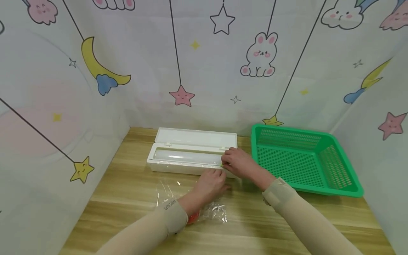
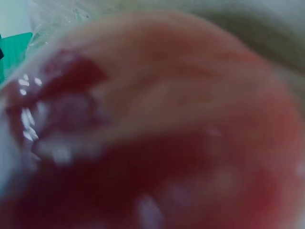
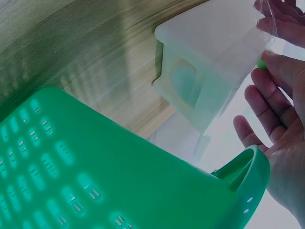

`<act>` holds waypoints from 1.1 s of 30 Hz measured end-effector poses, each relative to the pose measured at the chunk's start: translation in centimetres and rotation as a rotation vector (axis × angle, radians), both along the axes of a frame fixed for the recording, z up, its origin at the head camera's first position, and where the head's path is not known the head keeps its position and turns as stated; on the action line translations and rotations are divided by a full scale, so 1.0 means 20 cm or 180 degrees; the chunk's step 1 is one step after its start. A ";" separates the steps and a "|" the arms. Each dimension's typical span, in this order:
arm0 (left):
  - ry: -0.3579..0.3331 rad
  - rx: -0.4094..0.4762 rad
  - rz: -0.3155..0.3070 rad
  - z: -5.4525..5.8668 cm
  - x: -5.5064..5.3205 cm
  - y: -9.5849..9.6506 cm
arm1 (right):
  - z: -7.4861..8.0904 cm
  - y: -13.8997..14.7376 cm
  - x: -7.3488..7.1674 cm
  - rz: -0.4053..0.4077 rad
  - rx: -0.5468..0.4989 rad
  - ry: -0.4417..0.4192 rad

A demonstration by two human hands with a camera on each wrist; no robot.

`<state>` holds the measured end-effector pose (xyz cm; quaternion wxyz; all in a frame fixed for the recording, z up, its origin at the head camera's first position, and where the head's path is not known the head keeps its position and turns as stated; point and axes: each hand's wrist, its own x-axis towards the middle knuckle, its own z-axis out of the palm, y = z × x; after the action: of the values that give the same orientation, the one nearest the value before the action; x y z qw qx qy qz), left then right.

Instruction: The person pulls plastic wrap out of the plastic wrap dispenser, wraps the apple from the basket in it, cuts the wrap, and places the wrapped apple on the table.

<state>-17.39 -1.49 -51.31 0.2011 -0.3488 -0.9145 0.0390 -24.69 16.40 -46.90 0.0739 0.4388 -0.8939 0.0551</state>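
Tabletop (image 1: 118,191): box (image 1: 178,168) (white) under right hand (image 1: 240,163)

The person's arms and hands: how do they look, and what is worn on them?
The sleeves are long and beige, with greyer cuffs. The left one carries dark lettering, seemingly "Let's Slim"; the right one's small marking is unreadable. The left hand and right hand wear no gloves.

And there's the wood-grain tabletop (image 1: 250,230), carrying a white box (image 1: 178,168) at the back, lid (image 1: 197,137) flung open; green basket (image 1: 345,191) to its right; in front, crinkled clear film (image 1: 211,212) and something red (image 1: 193,217), partly hidden!
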 end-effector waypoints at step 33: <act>0.0453 -0.0572 -0.0239 -0.07 0.00 0.05 | -0.01 -0.13 -0.01 -0.0053 -0.0136 -0.0065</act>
<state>-17.38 -0.57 -52.79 0.2348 -0.3958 -0.8770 0.1379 -24.84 13.83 -47.19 0.0746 0.4290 -0.8968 0.0781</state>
